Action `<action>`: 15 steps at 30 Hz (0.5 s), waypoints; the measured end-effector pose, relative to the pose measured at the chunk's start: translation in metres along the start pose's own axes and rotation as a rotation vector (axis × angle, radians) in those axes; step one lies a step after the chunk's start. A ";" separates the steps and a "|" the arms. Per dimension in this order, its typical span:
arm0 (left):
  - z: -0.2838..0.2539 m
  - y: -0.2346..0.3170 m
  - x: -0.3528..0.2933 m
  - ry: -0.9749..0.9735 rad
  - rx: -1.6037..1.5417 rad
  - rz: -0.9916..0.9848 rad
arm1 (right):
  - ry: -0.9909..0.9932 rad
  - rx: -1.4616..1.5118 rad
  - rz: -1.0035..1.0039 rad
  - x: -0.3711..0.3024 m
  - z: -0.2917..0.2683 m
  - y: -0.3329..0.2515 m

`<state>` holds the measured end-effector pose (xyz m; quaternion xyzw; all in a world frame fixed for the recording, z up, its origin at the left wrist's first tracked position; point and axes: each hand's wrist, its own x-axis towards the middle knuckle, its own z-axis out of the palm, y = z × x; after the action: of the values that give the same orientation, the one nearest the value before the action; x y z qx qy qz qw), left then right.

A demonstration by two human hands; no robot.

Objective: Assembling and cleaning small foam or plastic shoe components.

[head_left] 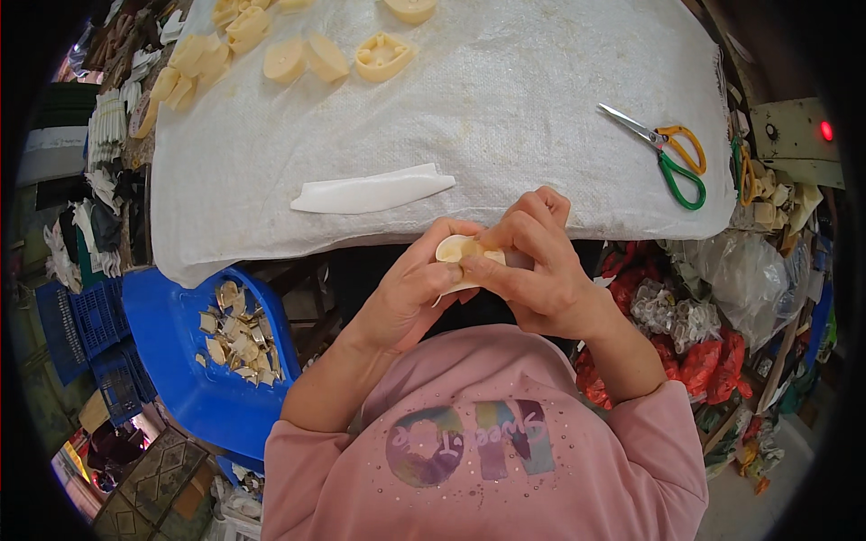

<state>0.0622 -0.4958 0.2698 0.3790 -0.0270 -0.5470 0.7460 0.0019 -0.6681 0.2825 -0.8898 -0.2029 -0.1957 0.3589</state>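
Close to my body, just off the table's near edge, both hands grip a small cream heel-shaped block (pixel 461 249) with a white strip of sheet around its side. My left hand (pixel 406 293) wraps its left side, thumb pressed on the piece. Fingers and thumb of my right hand (pixel 548 270) pinch it from the right and cover much of it. Beyond my hands, a flat white curved strip (pixel 374 192) lies on the table. Several similar cream blocks (pixel 287 61) sit at the far left, one of them showing a hollow, ribbed face.
A white woven cloth (pixel 505 117) covers the table. Scissors (pixel 669 153) with green and orange handles lie open at the right. A blue plastic chair (pixel 171 361) at the left holds several beige pieces (pixel 242 343). Red and clear plastic bags (pixel 704 361) crowd the right side.
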 end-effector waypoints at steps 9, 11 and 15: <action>0.001 0.004 0.003 0.011 0.120 0.010 | 0.009 0.043 0.044 -0.005 -0.001 0.004; 0.005 0.002 0.001 0.180 0.258 0.459 | 0.042 -0.008 0.058 -0.005 -0.002 0.005; 0.000 -0.011 -0.015 0.390 0.657 0.773 | 0.075 -0.048 0.108 -0.008 -0.004 0.004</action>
<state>0.0472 -0.4840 0.2688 0.6491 -0.1949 -0.1152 0.7262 -0.0037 -0.6755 0.2792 -0.8999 -0.1362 -0.2141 0.3547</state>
